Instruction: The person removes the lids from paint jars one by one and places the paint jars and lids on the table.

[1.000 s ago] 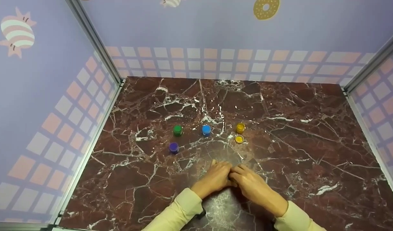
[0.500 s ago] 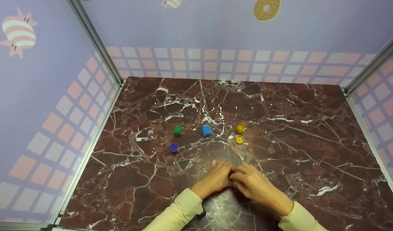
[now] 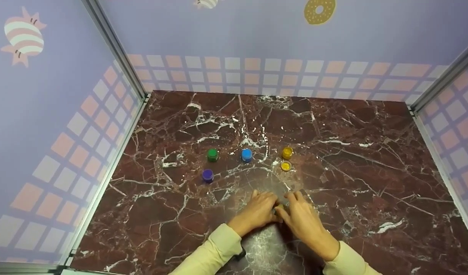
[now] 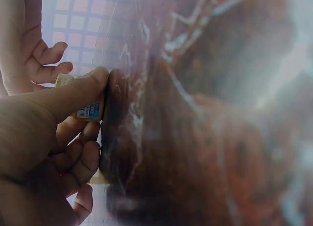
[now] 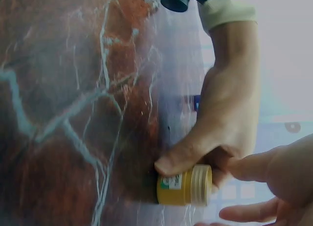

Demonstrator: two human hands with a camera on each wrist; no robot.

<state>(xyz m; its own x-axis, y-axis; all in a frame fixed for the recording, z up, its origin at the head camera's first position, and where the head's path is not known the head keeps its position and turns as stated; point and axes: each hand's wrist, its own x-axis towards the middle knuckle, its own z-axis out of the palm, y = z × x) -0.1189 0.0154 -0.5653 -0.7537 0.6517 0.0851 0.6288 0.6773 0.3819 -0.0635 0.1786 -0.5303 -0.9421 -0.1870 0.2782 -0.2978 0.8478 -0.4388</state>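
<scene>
1. Fingers and thumb of the left hand (image 3: pixel 257 210) close round a small yellow jar (image 5: pixel 176 192), thumb on the near side, fingertips behind it
2. Right hand (image 3: pixel 303 219) has its fingers apart and lightly bent beside the left, with nothing seen between them; whether any fingertip touches the jar, I cannot tell
3. That jar is upright, base down at the tabletop and ridged rim (image 5: pixel 199 186) up; whether it rests on the table (image 3: pixel 371 183), I cannot tell, and from the head view the hands mostly hide it
4. On its side shows a small printed label (image 5: pixel 172 181), green and white in the right wrist view
5. Farther from the person, a green jar (image 3: pixel 212 155), a blue jar (image 3: pixel 247 155) and another yellow jar (image 3: pixel 287 152) stand in a loose row, left to right
6. Just nearer than that last jar lies a round yellow disc (image 3: pixel 286 165) with a pale rim
7. Purple jar (image 3: pixel 208 175) stands nearer than the green one
8. Both forearms wear cream sleeves (image 3: pixel 224 242)
</scene>
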